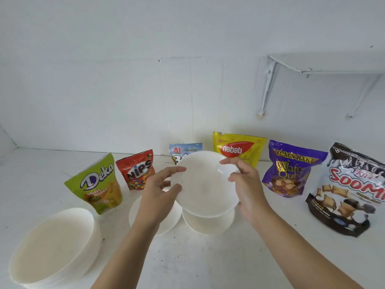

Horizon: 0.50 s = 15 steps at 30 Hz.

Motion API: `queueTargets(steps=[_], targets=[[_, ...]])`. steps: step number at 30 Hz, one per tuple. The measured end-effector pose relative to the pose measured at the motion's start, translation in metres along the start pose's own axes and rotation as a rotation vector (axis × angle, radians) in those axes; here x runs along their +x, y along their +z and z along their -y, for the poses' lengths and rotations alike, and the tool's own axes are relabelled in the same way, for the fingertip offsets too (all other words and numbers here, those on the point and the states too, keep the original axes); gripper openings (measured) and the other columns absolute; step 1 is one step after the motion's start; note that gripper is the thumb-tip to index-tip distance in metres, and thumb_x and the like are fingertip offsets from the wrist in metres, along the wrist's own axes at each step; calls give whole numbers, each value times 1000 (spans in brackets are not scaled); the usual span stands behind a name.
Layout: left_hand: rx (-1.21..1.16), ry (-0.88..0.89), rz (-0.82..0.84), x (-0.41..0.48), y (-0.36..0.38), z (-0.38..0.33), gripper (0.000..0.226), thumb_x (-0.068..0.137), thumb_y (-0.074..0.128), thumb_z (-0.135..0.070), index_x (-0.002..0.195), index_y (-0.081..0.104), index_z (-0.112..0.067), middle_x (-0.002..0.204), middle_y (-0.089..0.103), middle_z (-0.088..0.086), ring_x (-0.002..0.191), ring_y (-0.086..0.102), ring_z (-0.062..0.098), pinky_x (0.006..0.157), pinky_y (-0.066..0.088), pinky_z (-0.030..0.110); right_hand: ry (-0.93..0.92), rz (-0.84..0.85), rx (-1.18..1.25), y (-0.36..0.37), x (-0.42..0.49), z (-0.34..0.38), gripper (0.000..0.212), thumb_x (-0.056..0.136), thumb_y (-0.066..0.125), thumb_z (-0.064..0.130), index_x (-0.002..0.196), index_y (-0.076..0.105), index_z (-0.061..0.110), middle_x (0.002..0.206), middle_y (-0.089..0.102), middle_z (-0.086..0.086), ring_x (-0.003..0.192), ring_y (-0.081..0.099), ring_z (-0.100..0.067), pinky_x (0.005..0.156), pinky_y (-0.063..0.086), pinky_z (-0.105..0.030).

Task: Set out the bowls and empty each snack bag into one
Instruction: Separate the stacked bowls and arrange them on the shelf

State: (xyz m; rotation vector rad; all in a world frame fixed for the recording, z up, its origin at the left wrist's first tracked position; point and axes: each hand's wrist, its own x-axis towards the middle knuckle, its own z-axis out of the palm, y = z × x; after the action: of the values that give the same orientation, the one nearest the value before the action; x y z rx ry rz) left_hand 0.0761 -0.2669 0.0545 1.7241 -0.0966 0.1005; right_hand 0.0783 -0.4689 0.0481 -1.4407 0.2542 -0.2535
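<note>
White counter (208, 259): bowl stack (52, 247) at 8 o'clock. Raised bowl (205, 184) at centre, tilted toward the camera, above a second bowl (208, 225) on the counter. Six bags stand from 9 to 3 o'clock: green bag (98, 184), red bag (136, 170), blue bag (183, 150), yellow bag (239, 148), purple bag (289, 170), black-and-white bag (350, 190). Left hand (160, 195) grips the raised bowl's 9 o'clock rim; right hand (245, 184) grips its 3 o'clock rim.

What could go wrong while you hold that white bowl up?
The round white bowl is tilted in the air, held only at its rim by the left hand and right hand; it might slip onto the second white bowl below. The small blue A1 snack bag stands just behind it and could get knocked over.
</note>
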Motion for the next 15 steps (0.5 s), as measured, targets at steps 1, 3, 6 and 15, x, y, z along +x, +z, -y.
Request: queueTargets(steps=[1, 3, 6, 15], targets=[[12, -2, 23, 3, 14, 1, 51, 86, 61, 10, 105, 77, -34, 112, 74, -15, 94, 69, 16, 68, 57, 20, 4, -27, -13, -13, 3, -1, 54, 75, 41, -11, 88, 76, 28, 116, 67, 3, 110, 58, -35, 84, 52, -47], [56, 0, 74, 8, 39, 6, 48, 87, 60, 7, 109, 77, -32, 116, 73, -10, 94, 68, 14, 68, 55, 16, 16, -73, -33, -38, 9, -3, 54, 76, 41, -12, 83, 75, 30, 113, 67, 5, 102, 60, -30, 79, 51, -43], [145, 14, 145, 12, 74, 15, 43, 90, 60, 4, 113, 75, -28, 115, 70, -14, 98, 66, 5, 67, 55, 14, 33, -115, -60, -71, 17, -10, 52, 77, 40, -13, 79, 73, 27, 99, 65, 10, 84, 53, -24, 74, 44, -38], [565, 138, 320, 22, 141, 58, 39, 93, 66, -18, 129, 67, -34, 112, 64, -15, 115, 52, 13, 96, 37, 27, 79, -267, -176, -137, 38, -57, 46, 76, 40, -12, 81, 69, 24, 118, 58, -3, 112, 51, -29, 88, 45, -39]])
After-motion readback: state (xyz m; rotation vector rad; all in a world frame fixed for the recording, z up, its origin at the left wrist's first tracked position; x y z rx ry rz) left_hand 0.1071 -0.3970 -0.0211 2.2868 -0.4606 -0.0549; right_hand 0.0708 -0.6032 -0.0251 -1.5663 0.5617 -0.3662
